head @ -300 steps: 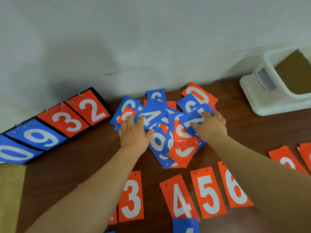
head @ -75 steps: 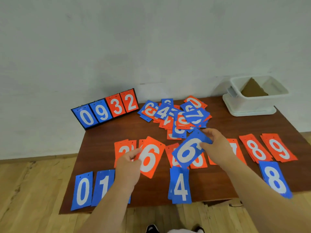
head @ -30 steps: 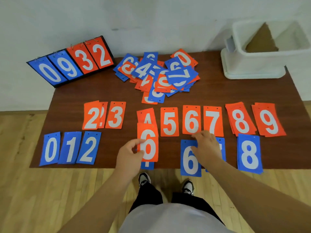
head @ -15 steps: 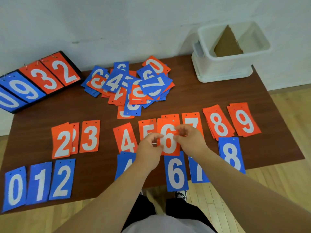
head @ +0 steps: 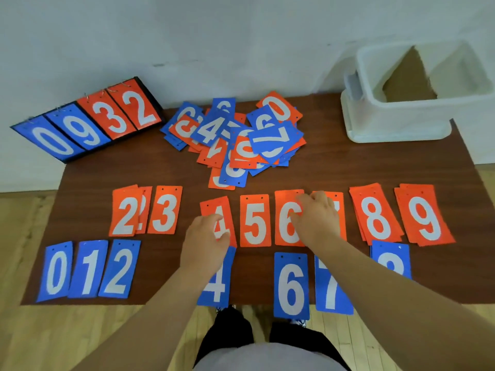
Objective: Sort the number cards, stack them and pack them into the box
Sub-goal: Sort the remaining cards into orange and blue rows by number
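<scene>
An unsorted pile of blue and orange number cards (head: 233, 140) lies at the back middle of the brown table (head: 160, 170). In front of it runs an orange row: 2 (head: 124, 212), 3 (head: 164, 210), 4 (head: 213, 206), 5 (head: 254, 220), 6 (head: 284, 226), 7 (head: 337, 200), 8 (head: 375, 212), 9 (head: 424, 215). Nearer me lies a blue row: 0, 1, 2 (head: 119, 269), 4 (head: 217, 287), 6 (head: 291, 286), 7 (head: 330, 287), 8 (head: 391, 259). My right hand (head: 317, 219) rests on the orange 6 and covers most of the 7. Holding nothing, my left hand (head: 206, 245) hovers over the orange 4.
A white plastic box (head: 401, 124) with brown cardboard inside stands at the back right corner. A flip scoreboard (head: 88, 121) showing 0 9 3 2 leans at the back left. Wooden floor lies beyond the table's front edge.
The orange 6 that both hands held half a second ago now lies flat in the orange row. My left hand has drawn back to the left, over the orange 4.
</scene>
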`<control>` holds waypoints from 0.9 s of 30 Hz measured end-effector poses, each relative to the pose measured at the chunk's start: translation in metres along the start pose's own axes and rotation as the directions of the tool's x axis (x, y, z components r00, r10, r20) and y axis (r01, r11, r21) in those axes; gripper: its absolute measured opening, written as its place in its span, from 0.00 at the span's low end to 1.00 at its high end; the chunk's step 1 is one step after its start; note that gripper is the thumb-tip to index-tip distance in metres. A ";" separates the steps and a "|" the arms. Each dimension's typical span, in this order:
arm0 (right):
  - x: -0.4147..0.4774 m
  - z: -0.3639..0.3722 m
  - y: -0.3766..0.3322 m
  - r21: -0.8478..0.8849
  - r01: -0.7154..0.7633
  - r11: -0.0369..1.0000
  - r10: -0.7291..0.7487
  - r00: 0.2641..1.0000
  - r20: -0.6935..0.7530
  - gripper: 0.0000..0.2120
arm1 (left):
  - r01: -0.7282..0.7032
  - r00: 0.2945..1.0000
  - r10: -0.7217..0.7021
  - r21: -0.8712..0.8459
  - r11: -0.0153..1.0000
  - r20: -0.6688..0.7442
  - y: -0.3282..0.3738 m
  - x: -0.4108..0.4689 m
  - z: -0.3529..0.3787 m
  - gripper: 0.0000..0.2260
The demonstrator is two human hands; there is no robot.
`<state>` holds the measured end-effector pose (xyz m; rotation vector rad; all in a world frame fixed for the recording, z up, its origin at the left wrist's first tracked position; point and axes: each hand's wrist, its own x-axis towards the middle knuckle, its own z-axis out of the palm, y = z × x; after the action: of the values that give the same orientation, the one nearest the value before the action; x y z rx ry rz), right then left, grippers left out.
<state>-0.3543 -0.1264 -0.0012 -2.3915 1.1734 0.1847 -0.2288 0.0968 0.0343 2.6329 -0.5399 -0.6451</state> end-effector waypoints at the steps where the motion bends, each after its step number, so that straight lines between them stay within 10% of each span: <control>1: 0.002 -0.007 -0.006 0.024 0.006 1.000 -0.006 1.000 0.005 0.23 | 0.003 1.000 -0.003 0.033 0.999 -0.020 -0.003 0.003 -0.006 0.20; 18: 0.134 -0.011 -0.107 0.122 -0.165 0.979 0.176 0.981 -0.085 0.25 | -0.091 0.993 0.113 0.366 0.926 -0.040 -0.031 0.233 -0.105 0.28; 27: 0.204 0.007 -0.106 0.090 -0.388 0.917 0.396 0.914 -0.090 0.49 | -0.186 0.980 0.200 0.404 0.896 0.008 0.011 0.315 -0.051 0.30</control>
<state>-0.1439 -0.2135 -0.0350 -2.1024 1.6771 0.1414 0.0520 -0.0395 -0.0310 2.9053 -1.0055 -0.4646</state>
